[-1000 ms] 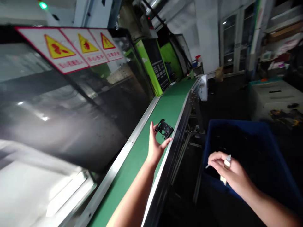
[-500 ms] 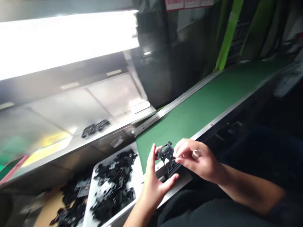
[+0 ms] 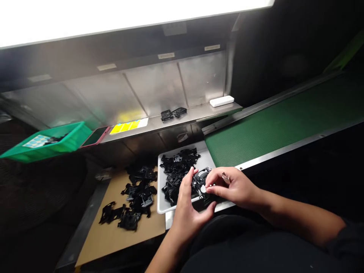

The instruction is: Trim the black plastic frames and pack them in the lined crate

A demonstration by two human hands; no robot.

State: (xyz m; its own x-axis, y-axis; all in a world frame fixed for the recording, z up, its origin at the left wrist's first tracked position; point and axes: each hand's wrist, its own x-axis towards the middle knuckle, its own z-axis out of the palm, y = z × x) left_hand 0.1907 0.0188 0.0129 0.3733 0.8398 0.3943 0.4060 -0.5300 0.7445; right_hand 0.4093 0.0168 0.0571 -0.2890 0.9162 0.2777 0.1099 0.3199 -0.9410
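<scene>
My left hand (image 3: 187,214) holds a black plastic frame-like part (image 3: 202,195) between its fingers and thumb, above the near corner of a white tray. My right hand (image 3: 234,187) is closed in a pinch, its fingertips at the face of that part. A slim shiny metal tool (image 3: 226,178) sticks out from the right hand; its working end is mostly hidden. A pale spot shows on the part close to the pinch. Several similar black parts (image 3: 178,170) lie heaped in the white tray (image 3: 160,207).
More black parts (image 3: 139,193) lie on a brown board (image 3: 113,239) at left. A metal shelf (image 3: 196,113) bears two black pieces (image 3: 173,113), yellow labels (image 3: 125,127) and a white box (image 3: 222,101). A green bin (image 3: 76,138) stands far left; a green conveyor belt (image 3: 273,132) runs right.
The view has swung left, bringing the green bin and the brown board into fuller sight. My hands stay at the black part, now seen against the tray rather than the belt.
</scene>
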